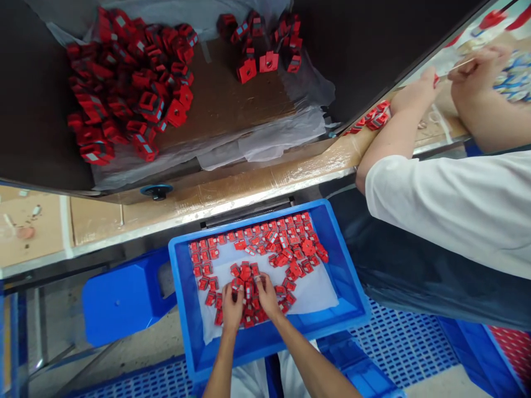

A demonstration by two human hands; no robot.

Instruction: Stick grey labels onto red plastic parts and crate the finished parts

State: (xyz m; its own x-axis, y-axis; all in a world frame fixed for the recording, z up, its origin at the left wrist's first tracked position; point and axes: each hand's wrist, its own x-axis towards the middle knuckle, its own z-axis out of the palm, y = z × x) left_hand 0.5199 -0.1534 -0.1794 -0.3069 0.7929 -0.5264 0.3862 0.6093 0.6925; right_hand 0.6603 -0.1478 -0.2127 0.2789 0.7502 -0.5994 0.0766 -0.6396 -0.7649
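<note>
Both of my hands are down inside a blue plastic bin [360, 309], over its white liner sheet [317, 293]. Small red plastic parts with grey sections, shaped like toy vehicle cabs [245, 271], are bunched between them. My left hand [232, 307] curls its fingers and thumb around red parts at the near left of the bunch. Against the right side of the same bunch, my right hand [267, 296] closes its fingers on parts there. Fingertips partly hide what is gripped. Other red parts stand in rows along the bin's far and left sides, with looser ones at right.
Above the bin is a workbench edge [232, 202] with a dark box holding a heap of red parts [133, 83]. A blue stool [120, 304] stands at left. To the right, a co-worker's white sleeve [448, 204] and hands are at the bench.
</note>
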